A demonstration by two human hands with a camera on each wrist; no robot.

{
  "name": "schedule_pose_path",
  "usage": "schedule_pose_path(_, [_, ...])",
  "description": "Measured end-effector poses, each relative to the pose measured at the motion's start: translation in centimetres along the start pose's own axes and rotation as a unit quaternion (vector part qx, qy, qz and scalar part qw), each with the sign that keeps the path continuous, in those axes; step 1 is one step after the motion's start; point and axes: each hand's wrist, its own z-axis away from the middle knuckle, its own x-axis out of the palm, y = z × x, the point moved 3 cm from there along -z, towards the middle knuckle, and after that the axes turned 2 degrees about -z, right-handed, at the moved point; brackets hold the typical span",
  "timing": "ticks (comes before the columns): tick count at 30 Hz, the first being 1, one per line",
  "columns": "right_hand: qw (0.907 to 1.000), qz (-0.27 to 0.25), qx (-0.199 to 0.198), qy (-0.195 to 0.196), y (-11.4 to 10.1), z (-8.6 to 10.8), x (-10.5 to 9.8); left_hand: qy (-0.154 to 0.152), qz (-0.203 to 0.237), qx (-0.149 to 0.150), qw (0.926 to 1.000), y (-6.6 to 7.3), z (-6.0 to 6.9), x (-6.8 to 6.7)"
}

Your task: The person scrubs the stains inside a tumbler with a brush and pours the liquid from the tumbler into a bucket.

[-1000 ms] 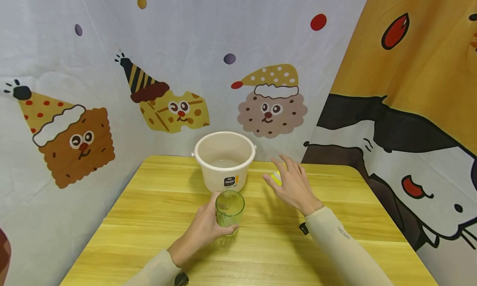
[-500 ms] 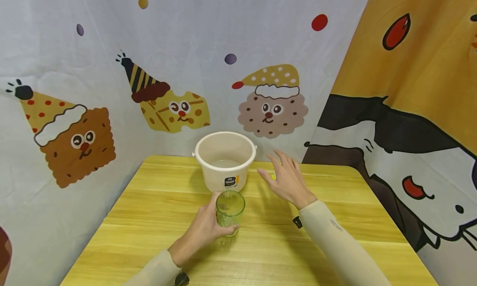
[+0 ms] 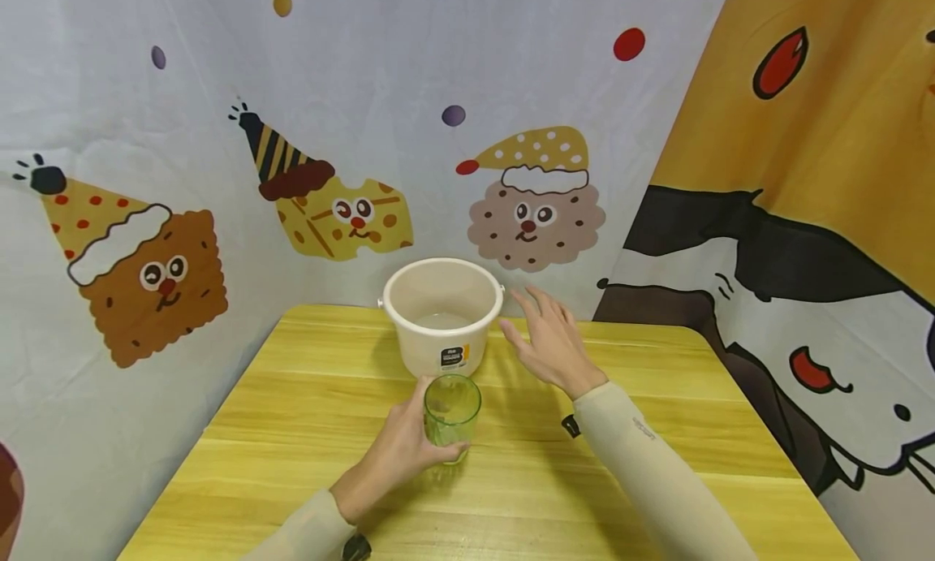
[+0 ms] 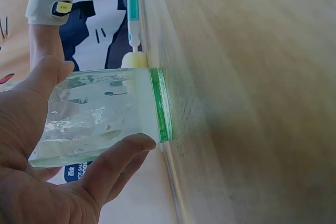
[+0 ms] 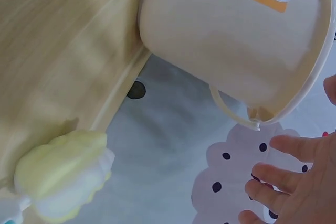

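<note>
My left hand [image 3: 398, 443] grips a clear green-tinted glass [image 3: 453, 419], its thumb on the near side. The glass stands upright on the wooden table, its mouth upward in the head view. Just behind it is a cream bucket [image 3: 441, 354] with a little liquid at the bottom. My right hand [image 3: 551, 342], fingers spread and holding nothing, hovers beside the bucket's right rim. A sponge brush lies on the table; its yellow-and-white sponge head [image 5: 65, 174] shows in the right wrist view and its teal-and-white handle [image 4: 133, 3] in the left wrist view. In the head view my right hand hides it.
The wooden table [image 3: 292, 439] ends at the back against a white curtain [image 3: 351, 74] printed with cartoon figures. The bucket's handle [image 5: 226, 109] hangs down at its side. An orange-and-black printed cloth [image 3: 796, 220] hangs at the right.
My right hand has shifted left and slightly away, off the sponge brush and towards the bucket's rim. The left hand and the glass have kept their place.
</note>
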Motion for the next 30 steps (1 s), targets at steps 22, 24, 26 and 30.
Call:
schedule_pose_path(22, [0.9996,0.012,-0.016,-0.018,-1.3,-2.7,1.0,-0.002,-0.008,0.004,1.0,0.1,-0.1,-0.1])
schedule_pose_path(24, [0.9995,0.014,-0.014,-0.026,-1.4,-2.9,1.0,-0.003,-0.008,0.004,1.0,0.1,0.0,-0.1])
schedule_pose_path(26, [0.9993,0.016,-0.014,-0.031,-1.4,-3.1,1.1,-0.003,-0.008,0.006,0.9999,0.1,0.0,-0.1])
schedule_pose_path(30, [0.999,0.021,-0.013,-0.037,-1.4,-3.7,1.3,-0.002,-0.006,0.009,0.9999,0.0,0.0,-0.1])
